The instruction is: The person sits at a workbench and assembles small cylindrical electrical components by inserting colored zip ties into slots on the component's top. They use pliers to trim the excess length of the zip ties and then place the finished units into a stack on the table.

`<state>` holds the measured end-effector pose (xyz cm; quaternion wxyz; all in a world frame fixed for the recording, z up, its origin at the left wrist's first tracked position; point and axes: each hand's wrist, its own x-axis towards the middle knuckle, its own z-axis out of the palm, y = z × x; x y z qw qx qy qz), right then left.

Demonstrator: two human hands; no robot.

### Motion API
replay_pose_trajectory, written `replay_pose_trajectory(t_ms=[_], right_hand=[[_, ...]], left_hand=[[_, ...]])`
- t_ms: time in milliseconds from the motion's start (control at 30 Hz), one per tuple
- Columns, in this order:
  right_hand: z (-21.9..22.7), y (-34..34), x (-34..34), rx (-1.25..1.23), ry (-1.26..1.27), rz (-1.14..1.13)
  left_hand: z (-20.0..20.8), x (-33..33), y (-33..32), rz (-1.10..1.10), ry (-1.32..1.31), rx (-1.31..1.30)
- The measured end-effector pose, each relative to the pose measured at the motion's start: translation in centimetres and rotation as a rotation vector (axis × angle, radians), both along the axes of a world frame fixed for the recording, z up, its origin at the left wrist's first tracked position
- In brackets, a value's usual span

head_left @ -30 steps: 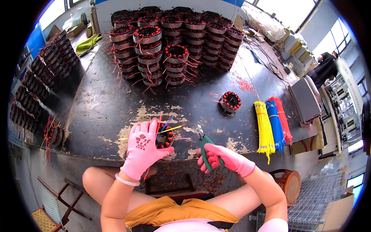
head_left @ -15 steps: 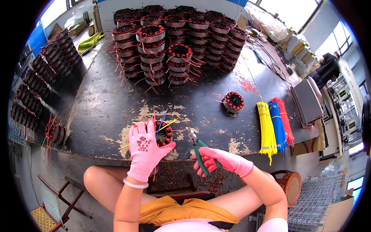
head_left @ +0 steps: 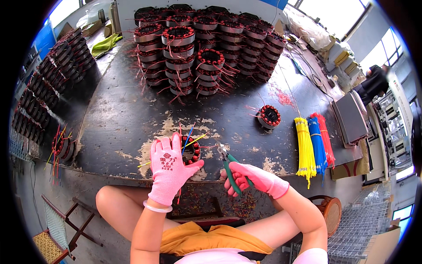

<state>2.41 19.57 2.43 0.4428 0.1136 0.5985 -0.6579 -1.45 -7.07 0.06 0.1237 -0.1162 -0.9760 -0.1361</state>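
My left hand [head_left: 169, 169], in a pink glove, lies over the left side of a motor stator [head_left: 192, 152] near the table's front edge, the thumb at its near rim. The hand hides part of the stator's ring of red windings. Red, blue and yellow wires [head_left: 195, 140] stick out of it past my fingers. In my right hand [head_left: 255, 178], also gloved, is a pair of wire cutters [head_left: 229, 165] with green handles. Its metal jaws point away from me, just right of the stator, by the end of a thin red lead.
Tall stacks of stators [head_left: 178, 57] fill the table's back, with more stacks [head_left: 48, 83] at left. A single stator [head_left: 269, 116] sits right of centre. Yellow [head_left: 303, 149], blue and red wire bundles lie at right. A wired stator [head_left: 63, 147] stands at the left edge. A person [head_left: 373, 81] is far right.
The whole view has shifted slightly. The cutters' jaws have moved a little away from me; my left hand stays on the stator.
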Motion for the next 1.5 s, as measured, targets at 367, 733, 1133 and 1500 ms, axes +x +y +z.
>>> replay_pose_trajectory(t_ms=[367,733,1133,1500], right_hand=[[0.0,-0.1,-0.1,0.117,0.113,-0.083],[2.9,0.7,0.4,-0.013,-0.040,-0.060],[-3.1,-21.3,-13.5,1.403,1.376,0.206],[-4.1,-6.8,-2.7,0.578,1.554,0.661]], left_hand=[[0.0,0.1,0.0,0.004,-0.022,0.012],[0.4,-0.4,-2.8,-0.049,-0.088,0.059],[0.4,0.3,-17.5,0.203,0.051,0.103],[-0.4,1.0,-18.6,0.254,-0.022,0.029]])
